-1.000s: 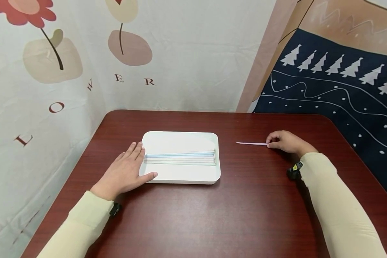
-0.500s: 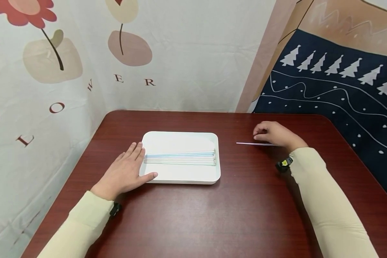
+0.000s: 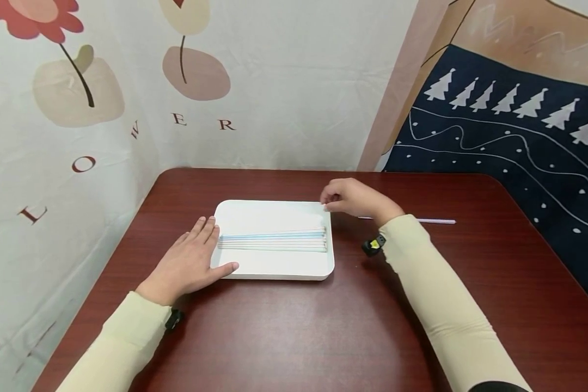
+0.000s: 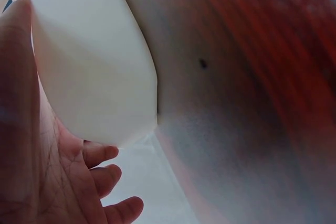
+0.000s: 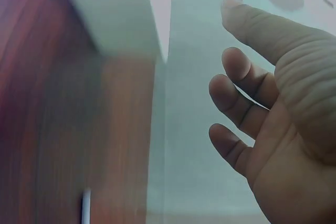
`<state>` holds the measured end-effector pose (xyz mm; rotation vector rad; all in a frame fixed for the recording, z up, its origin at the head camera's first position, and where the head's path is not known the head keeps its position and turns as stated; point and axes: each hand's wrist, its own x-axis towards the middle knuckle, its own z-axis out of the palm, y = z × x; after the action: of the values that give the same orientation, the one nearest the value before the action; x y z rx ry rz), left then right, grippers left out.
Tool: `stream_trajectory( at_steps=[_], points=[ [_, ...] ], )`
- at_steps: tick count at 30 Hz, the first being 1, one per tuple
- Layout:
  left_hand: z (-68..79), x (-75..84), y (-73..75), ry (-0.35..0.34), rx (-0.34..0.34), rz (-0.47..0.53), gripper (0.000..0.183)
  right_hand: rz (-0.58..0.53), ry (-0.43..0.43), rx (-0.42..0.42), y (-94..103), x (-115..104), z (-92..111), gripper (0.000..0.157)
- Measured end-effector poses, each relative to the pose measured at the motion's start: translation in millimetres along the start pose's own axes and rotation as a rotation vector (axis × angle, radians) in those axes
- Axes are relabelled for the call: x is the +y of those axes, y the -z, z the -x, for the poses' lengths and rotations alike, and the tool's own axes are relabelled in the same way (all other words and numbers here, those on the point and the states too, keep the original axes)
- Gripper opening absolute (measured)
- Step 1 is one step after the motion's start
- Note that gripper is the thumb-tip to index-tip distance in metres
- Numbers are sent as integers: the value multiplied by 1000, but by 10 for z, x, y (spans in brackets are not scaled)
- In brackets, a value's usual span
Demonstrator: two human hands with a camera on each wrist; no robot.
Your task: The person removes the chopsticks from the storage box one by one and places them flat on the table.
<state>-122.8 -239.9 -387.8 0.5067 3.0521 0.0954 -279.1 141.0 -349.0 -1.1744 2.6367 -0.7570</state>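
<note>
A shallow white tray [image 3: 274, 267] lies on the table with several thin, straw-like sticks [image 3: 274, 240] side by side in it, pale blue, white and greenish. My left hand [image 3: 182, 268] rests against the tray's left end with fingers straight and thumb over the near rim. In the left wrist view the palm lies along the white side of the tray [image 4: 100, 66]. My right hand [image 3: 357, 197] is over the tray's far right corner, its fingers loosely bent and holding nothing. A thin pale purple stick [image 3: 437, 221] lies on the table, partly hidden beneath the right wrist.
The dark red-brown wooden table [image 3: 294, 332] has rounded far corners. Behind it hangs a white cloth [image 3: 294, 109] printed with flowers and letters. At the right is a navy cloth [image 3: 470, 133] with white trees.
My right hand has let go of the purple stick, leaving it on the table, and has moved left to the tray's far right corner. The left hand and tray stay put.
</note>
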Motion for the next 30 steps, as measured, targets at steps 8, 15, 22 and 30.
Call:
stream_trajectory(
  at_steps=[8, 15, 22, 30],
  points=[
    [-4, 14, 2, 0, -6, 15, 110, -30, 66, -57, -263, -347, -333, 11],
    [-1, -2, -8, 7, 1, -1, 112, -68, 137, -78, -420, -482, -533, 4],
    [0, 5, 0, 10, -1, 6, 112, -101, 84, -118, -574, -505, -663, 6],
    [9, -12, 8, 28, -12, -5, 113, -77, 65, -151, -747, -543, -751, 6]
  ],
)
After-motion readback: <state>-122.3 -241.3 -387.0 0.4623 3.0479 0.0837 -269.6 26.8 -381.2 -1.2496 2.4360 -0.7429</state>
